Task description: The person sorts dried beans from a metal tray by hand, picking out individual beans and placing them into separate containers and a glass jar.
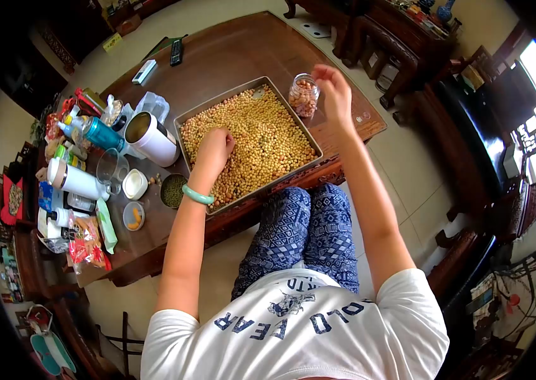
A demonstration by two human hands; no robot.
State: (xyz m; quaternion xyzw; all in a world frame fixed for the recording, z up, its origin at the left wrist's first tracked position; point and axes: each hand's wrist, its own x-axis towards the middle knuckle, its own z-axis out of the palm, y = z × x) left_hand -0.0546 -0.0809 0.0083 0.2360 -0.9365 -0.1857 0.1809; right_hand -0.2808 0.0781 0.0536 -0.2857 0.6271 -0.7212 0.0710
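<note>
A metal tray point(287, 166) full of yellow beans point(252, 139), with reddish nuts mixed among them, lies in front of me. My left hand point(216, 149), with a green bangle on its wrist, reaches onto the beans at the tray's left part. Its fingers are bent together, and their tips are hidden, so what they hold does not show. To the right of the tray is a clear jar point(304, 100) partly filled with reddish nuts. Beside its mouth is my right hand point(335, 94), fingers curled together; I cannot make out anything in them.
Left of the tray are a white canister point(157, 144), a bowl of green beans point(173, 190), a white cup point(135, 184) and a tub with orange pieces point(133, 216). Bottles and packets crowd the table's left end. A remote control point(177, 52) lies on the far side.
</note>
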